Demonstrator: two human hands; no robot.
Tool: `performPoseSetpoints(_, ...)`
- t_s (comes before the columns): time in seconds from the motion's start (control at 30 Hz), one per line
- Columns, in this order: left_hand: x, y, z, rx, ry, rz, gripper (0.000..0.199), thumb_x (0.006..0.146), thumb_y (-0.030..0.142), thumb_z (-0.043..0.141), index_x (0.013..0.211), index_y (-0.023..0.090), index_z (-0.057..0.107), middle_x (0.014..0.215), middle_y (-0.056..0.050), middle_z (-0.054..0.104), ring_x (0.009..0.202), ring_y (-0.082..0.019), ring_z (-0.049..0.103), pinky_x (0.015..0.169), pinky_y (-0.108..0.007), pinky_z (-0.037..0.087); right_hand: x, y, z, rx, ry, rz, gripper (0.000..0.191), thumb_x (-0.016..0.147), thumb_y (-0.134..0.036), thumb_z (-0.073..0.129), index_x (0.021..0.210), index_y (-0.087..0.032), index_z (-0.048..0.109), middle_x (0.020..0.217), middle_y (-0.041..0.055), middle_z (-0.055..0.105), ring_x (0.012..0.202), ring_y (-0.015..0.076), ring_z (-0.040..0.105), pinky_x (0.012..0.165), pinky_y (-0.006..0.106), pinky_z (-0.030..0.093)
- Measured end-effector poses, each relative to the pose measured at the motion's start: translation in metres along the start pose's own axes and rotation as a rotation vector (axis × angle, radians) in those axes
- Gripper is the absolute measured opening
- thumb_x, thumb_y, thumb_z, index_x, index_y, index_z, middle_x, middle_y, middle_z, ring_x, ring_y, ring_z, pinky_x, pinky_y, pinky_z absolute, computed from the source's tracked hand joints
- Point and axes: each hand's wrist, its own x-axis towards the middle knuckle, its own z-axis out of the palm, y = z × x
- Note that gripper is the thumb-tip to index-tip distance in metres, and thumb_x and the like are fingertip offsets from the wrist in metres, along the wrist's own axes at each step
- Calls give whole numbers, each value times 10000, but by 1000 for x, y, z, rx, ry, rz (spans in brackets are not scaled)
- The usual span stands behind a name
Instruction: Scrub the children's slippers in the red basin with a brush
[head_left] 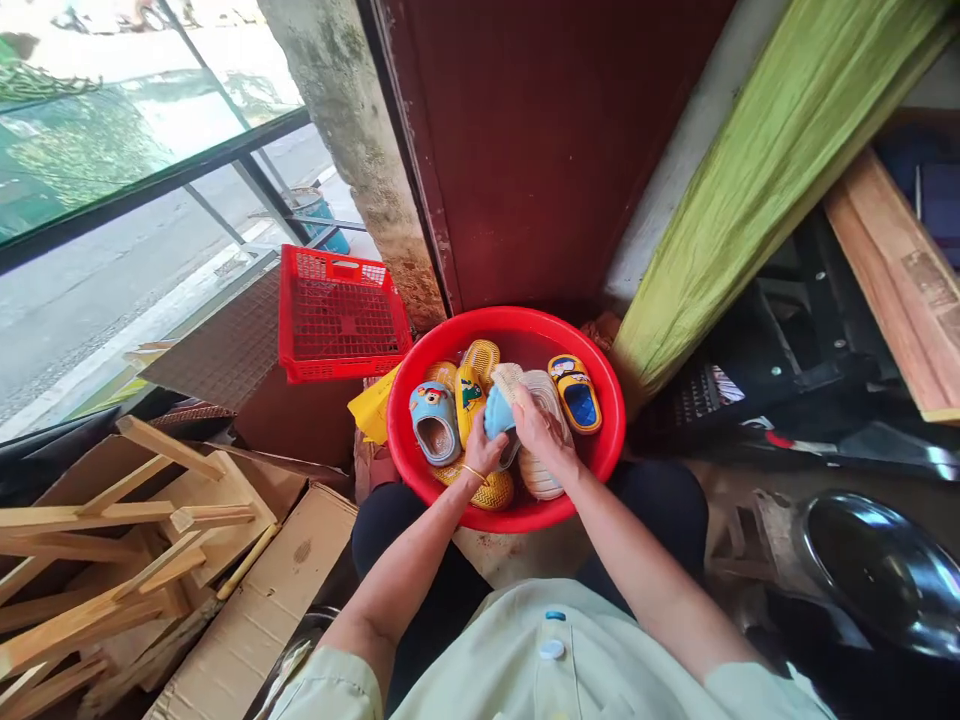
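Over a red basin (616,400), a light blue slipper (498,410) is tilted up between both hands. My left hand (484,450) grips its near left side. Closed against its right side is my right hand (541,428); a beige textured part (507,377) shows at its fingertips, either the sole or a separate piece, I cannot tell. Around them lie a blue slipper with a cartoon face (435,422), a yellow slipper with a green figure (470,395), a yellow woven slipper (491,492), a cream ribbed slipper (541,474) and a yellow-and-blue slipper (576,392).
An empty red plastic crate (345,315) stands behind the basin's left side. Wooden stools (202,500) and cardboard (277,590) fill the left. A dark red door (555,150) rises behind, with a green curtain (720,200) beside it. A shiny black round object (885,570) sits right.
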Motion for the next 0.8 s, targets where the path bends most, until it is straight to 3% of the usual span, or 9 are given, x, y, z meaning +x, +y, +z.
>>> performPoseSetpoints(0.1,5,-3,-3,-163,37,-77,824,676,210,776,1457,178,515,1348,-131,674,1236,-309,654,1096,-458,529,-33,-11,4,-51,-156,99,613,1096,-416,420,1631,-121,465,944,156,810,814,303,791,819,438,637)
performPoseSetpoints(0.17,10,-5,-4,-267,63,-133,873,688,221,803,1503,198,490,1421,-133,652,1279,-300,644,1114,-441,525,-59,-16,2,6,-242,134,625,1080,-411,434,1656,-168,433,1040,147,819,902,315,799,864,461,641)
performPoseSetpoints(0.3,15,-2,-3,-374,108,-244,902,746,254,807,1578,224,459,1500,-108,628,1358,-297,618,1170,-432,493,-107,-11,-20,178,-225,222,622,1070,-418,399,1656,-210,422,1377,121,735,1242,274,721,1043,414,594)
performPoseSetpoints(0.4,16,-1,2,-388,106,-249,770,842,318,769,1558,209,505,1514,-94,627,1409,-288,588,1214,-429,455,-121,-7,-35,199,-262,226,609,1075,-430,373,1640,-213,439,1504,109,657,1361,257,648,1115,400,550)
performPoseSetpoints(0.47,14,-5,7,-368,96,-201,673,905,373,736,1528,204,545,1503,-95,638,1425,-288,574,1227,-441,444,-114,-11,-37,78,-361,210,600,1086,-409,363,1650,-213,418,1476,120,678,1330,260,671,1101,393,551)
performPoseSetpoints(0.57,6,-18,15,-304,109,-156,680,930,423,736,1540,204,530,1508,-106,632,1430,-294,568,1224,-447,449,-80,-25,-27,-162,-485,236,585,1106,-348,343,1674,-208,356,1222,157,793,1125,287,771,998,414,584)
performPoseSetpoints(0.7,-2,-36,18,-218,76,-107,776,924,434,746,1590,173,445,1565,-142,572,1441,-297,557,1237,-444,426,-24,-38,-6,-333,-468,296,508,1112,-252,300,1589,-117,406,1189,220,783,1134,305,765,982,413,562)
performPoseSetpoints(0.8,2,-43,17,-120,68,-63,758,903,429,757,1555,153,488,1531,-167,597,1436,-327,557,1240,-477,410,-4,-38,-1,-382,-485,300,455,1116,-260,295,1487,-77,486,1203,244,772,1143,304,758,968,385,557)
